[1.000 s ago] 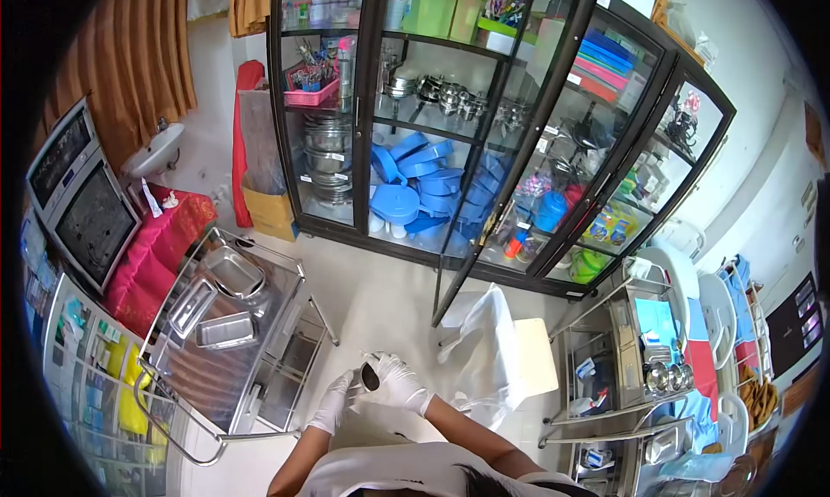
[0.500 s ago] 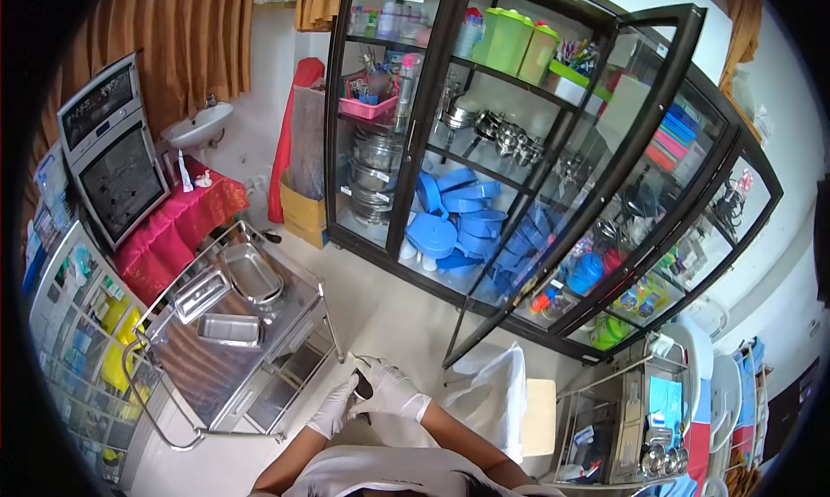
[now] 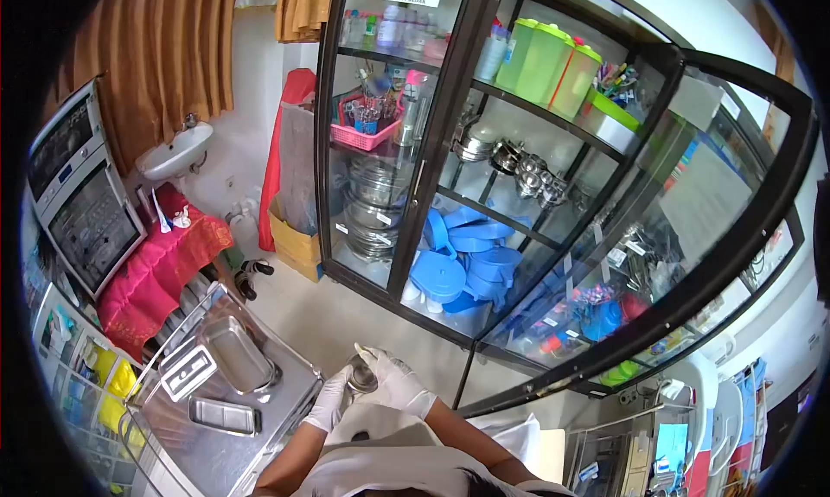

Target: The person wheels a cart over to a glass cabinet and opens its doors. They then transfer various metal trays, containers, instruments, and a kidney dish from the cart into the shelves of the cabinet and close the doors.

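Both hands wear white gloves and are held together low in front of my body. Between them is a small round shiny metal cup (image 3: pixel 363 378). My left hand (image 3: pixel 330 400) grips its left side. My right hand (image 3: pixel 394 385) wraps round the right side, fingers over the far rim. To the left stands a steel trolley (image 3: pixel 290 372). On its top are a deep open tray (image 3: pixel 238 359), a lidded steel box (image 3: pixel 189 372) and a smaller shallow tray (image 3: pixel 224 417).
Ahead is a dark-framed glass cabinet (image 3: pixel 399 281) holding blue plastic ware (image 3: pixel 437 275), steelware and green containers (image 3: pixel 546 63). Its open glass door (image 3: pixel 735 268) swings out to my right. A pink-clothed table (image 3: pixel 164 277) and sink (image 3: pixel 175 149) lie left; another trolley (image 3: pixel 635 449) stands right.
My view has moved nearer the cabinet, and its open door now looms larger on the right. The metal cup between my hands has turned, showing a round face instead of a dark narrow oval.
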`<state>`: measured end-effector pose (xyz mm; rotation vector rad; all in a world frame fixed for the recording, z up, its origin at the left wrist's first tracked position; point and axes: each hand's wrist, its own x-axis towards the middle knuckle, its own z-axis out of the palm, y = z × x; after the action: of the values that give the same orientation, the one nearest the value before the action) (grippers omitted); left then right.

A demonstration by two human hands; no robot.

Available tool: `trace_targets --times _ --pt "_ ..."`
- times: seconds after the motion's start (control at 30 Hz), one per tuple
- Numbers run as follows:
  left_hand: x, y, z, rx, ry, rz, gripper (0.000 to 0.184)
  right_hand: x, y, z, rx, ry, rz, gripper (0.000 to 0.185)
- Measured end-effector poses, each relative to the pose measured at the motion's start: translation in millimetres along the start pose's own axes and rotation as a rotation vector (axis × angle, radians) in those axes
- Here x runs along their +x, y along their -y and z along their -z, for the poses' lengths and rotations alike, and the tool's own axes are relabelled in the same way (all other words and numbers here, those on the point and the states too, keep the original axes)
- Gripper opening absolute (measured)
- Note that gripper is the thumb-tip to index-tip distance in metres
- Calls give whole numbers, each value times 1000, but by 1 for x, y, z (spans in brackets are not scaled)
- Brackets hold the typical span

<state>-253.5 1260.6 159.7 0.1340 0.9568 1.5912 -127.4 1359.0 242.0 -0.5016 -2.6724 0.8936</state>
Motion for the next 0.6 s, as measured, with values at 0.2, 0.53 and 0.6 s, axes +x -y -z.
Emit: trace_targets --times 0.2,0.53,0.6 --pt "54 -28 -20 -15 -40 250 43 54 -62 50 88 -108 -112 90" --pt "165 -35 -105 70 90 25 63 128 -301 298 -296 -1122 -415 63" --pt "189 -36 -124 57 103 22 62 135 -316 354 -363 -1101 -542 66"
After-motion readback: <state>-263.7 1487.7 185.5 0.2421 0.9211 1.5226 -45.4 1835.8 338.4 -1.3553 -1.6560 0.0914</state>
